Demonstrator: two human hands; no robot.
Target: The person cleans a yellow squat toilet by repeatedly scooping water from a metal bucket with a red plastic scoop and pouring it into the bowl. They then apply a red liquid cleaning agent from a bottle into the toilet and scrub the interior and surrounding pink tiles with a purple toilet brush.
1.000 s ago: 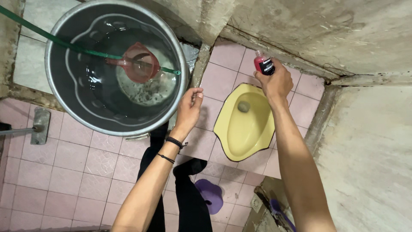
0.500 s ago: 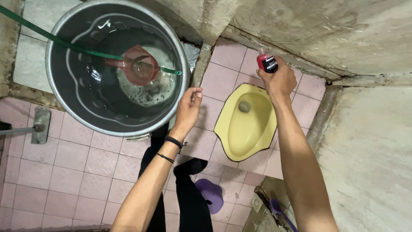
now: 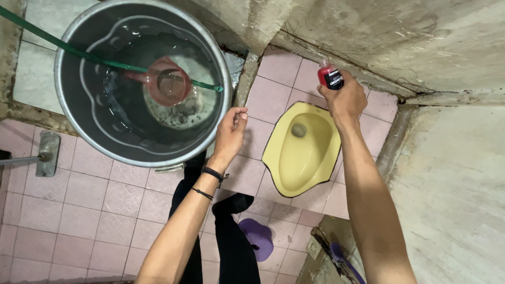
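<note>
Overhead, a small clear plastic bottle of red liquid with a dark label (image 3: 329, 77) is gripped in the right hand (image 3: 345, 98), fingers wrapped round its lower half, and is held above the pink tiled floor (image 3: 105, 200) just beyond the far rim of a pale yellow ceramic squat toilet (image 3: 301, 150). The bottle's neck is pointed away from the person, toward the stained concrete wall (image 3: 368, 31). The left hand (image 3: 230, 131) is kept empty, its fingers loosely curled with thumb and fingertips close together, between the toilet and a large round grey metal water tub (image 3: 142, 84). A translucent pink plastic dipper (image 3: 167, 80) is seen floating in the tub's water, and a thin green hose (image 3: 68, 50) is laid across the rim. Black cord bracelets (image 3: 213, 174) are worn on the left wrist. Below, a purple slipper (image 3: 258, 237) is visible on the tiles beside dark trouser legs.
</note>
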